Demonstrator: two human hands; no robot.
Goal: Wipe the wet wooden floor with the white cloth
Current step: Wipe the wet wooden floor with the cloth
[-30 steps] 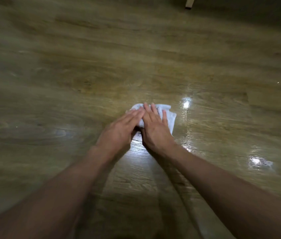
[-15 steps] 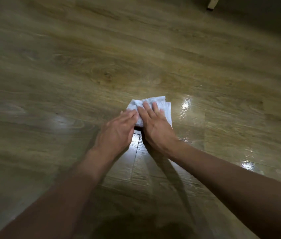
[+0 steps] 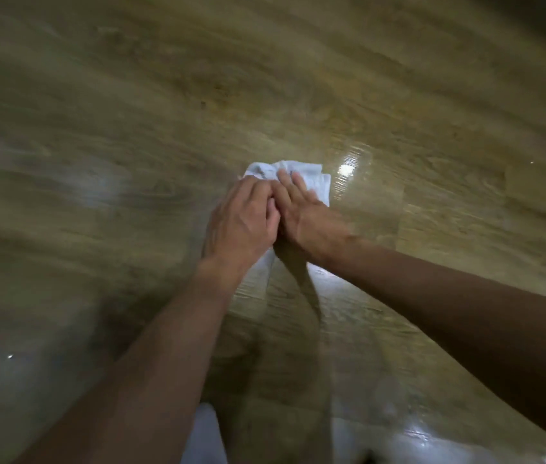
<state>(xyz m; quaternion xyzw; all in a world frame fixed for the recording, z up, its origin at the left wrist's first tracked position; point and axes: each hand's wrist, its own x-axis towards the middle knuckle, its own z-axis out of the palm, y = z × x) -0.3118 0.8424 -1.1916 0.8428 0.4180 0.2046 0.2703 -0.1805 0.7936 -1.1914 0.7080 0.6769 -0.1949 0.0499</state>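
White cloth (image 3: 301, 174) is pressed flat on the wet wooden floor (image 3: 131, 112) at mid-scene, bunched, its far edge showing beyond the fingers. Left hand (image 3: 241, 222) and right hand (image 3: 305, 212) are laid palm-down on it, touching, fingers extended, not clenched. Bright glare (image 3: 345, 169) is noted just right of the cloth.

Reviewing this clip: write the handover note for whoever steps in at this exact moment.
Left hand: palm down on the white cloth, fingers partly over the right hand.
Right hand: flat on the cloth, fingers spread, pressing it down.
Cloth: bunched on the wooden floor, only its far edge showing past the fingers.
Done: cannot tell which areas have been wiped.
Left: glossy wet patches shine right of the cloth and near the bottom right; wipe there.
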